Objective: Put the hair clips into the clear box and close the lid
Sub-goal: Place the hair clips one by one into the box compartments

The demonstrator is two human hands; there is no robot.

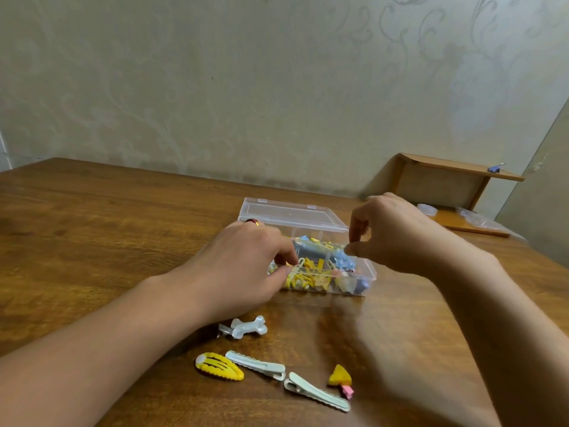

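The clear box (368, 273) stands in the middle of the wooden table (92, 226), its lid (289, 215) folded back flat behind it. Yellow and blue hair clips fill it. My left hand (246, 260) is at the box's left front corner, thumb on the front wall and fingers curled inside. My right hand (397, 235) hovers over the box's right side with thumb and forefinger close together; nothing shows between them. On the table in front lie a white bone clip (248, 328), a yellow snap clip (218, 366), two pale long clips (257, 365) (317, 392) and a yellow wedge clip (340, 377).
A low wooden shelf (446, 174) stands at the back right against the wall, with a small blue clip (495, 169) on top and a clear plastic bag (474, 218) on its lower board. A patterned wall rises right behind the table.
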